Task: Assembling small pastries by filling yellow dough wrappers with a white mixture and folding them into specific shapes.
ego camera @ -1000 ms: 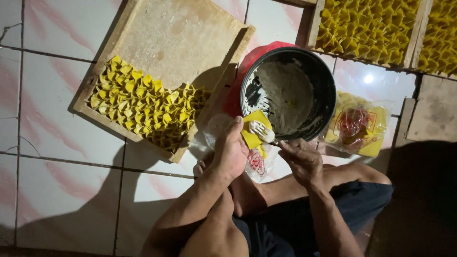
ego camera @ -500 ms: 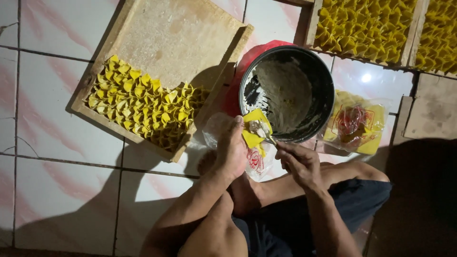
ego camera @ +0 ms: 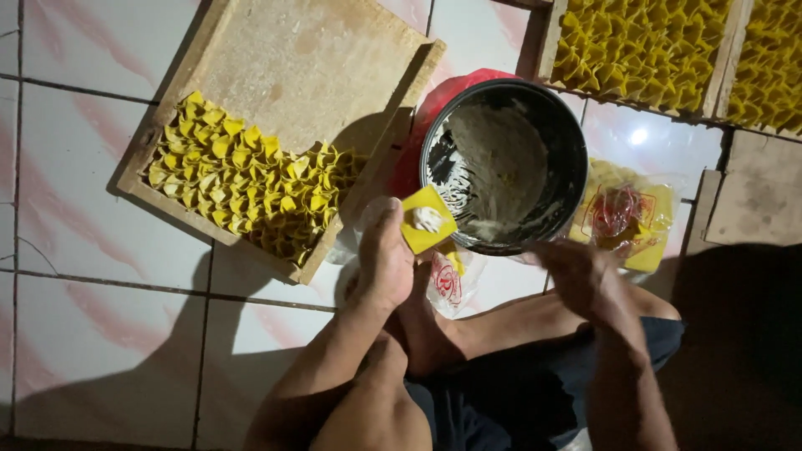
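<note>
A person sits on the tiled floor (ego camera: 100,351), knees drawn up at the bottom of the view. The left hand (ego camera: 386,260) grasps a square yellow wrapper (ego camera: 428,220) between thumb and fingers, with a small dab of pale filling (ego camera: 428,219) resting at its middle; the wrapper sits just in front of the near rim of the bowl. The right hand (ego camera: 585,277) hovers just below that rim with fingers loosely curled, blurred, so I cannot tell whether it grips anything. Under the wrists lies a clear plastic bag with red print (ego camera: 447,284). Beyond the hands stands the black bowl (ego camera: 576,159), smeared inside with pale paste. To its right lies a packet of yellow wrappers (ego camera: 635,219) in clear plastic. To the left, a wooden tray (ego camera: 317,67) holds rows of folded yellow dumplings (ego camera: 251,188) along its near side, its far part bare. Farther off, at the upper right, more wooden trays (ego camera: 720,67) are packed with folded dumplings.
</note>
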